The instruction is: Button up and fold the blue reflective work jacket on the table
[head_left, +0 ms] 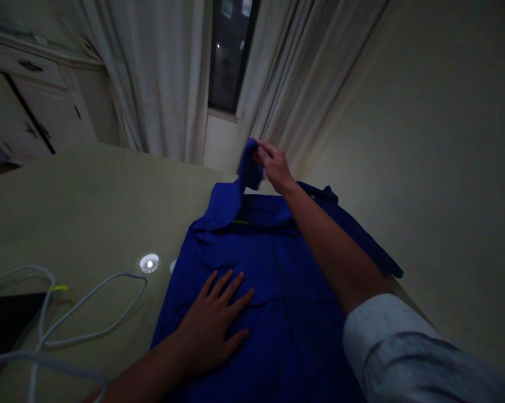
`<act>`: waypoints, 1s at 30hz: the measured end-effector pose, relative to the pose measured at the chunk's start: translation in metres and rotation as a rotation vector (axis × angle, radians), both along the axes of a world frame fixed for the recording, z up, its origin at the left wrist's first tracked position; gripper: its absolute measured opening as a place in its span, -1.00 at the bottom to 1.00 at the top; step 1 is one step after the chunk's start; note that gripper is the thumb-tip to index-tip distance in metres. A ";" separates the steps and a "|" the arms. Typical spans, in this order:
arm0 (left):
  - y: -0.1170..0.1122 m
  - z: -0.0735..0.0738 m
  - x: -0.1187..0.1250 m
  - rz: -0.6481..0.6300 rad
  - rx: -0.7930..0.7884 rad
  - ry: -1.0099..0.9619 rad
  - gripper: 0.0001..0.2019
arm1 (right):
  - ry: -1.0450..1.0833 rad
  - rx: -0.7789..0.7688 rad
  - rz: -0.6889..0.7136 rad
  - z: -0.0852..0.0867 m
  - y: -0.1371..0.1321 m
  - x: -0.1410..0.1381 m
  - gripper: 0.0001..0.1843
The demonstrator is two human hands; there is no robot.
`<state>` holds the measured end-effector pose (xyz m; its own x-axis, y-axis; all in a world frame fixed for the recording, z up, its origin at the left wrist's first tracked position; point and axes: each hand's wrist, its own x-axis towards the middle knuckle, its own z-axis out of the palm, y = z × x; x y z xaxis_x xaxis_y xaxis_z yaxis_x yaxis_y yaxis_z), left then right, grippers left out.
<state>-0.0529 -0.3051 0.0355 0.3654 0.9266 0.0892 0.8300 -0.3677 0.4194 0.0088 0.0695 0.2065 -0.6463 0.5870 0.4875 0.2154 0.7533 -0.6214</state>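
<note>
A blue long-sleeved garment [261, 263], a shirt or jacket, lies spread on the table [110, 190]. My left hand [216, 316] rests flat on its body with the fingers spread. Farther up, my right hand [273, 162] pinches the end of a blue sleeve [250, 165] and holds it raised above the table's far edge. The rest of that sleeve slopes down to the garment's left shoulder area. On the right, the other sleeve [361, 235] lies stretched along the table's edge, partly behind my right forearm.
A white cable [90, 296] loops over the table on the left, beside a dark flat object [13, 319]. A small round clear item [148, 262] sits left of the garment. Curtains [160, 73] hang behind the table, a cabinet [42, 101] stands far left, and a wall [437, 157] rises right.
</note>
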 end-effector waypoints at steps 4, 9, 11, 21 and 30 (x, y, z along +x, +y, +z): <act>0.000 0.003 -0.001 -0.006 -0.025 0.011 -0.25 | 0.051 -0.085 0.243 -0.026 -0.032 -0.041 -0.22; 0.000 -0.002 -0.001 0.003 0.010 0.018 -0.23 | -0.431 -0.081 -0.148 -0.113 -0.060 0.017 -0.23; 0.001 -0.010 -0.001 0.008 0.045 0.030 -0.20 | -0.461 -0.078 -0.267 -0.132 -0.063 0.041 -0.54; 0.007 -0.035 -0.006 0.042 0.560 0.196 -0.20 | 0.086 -0.051 -1.256 -0.020 -0.022 0.260 -0.62; 0.008 -0.043 -0.006 0.055 0.574 0.237 -0.27 | -0.034 -0.068 -1.075 -0.098 -0.068 0.283 -0.55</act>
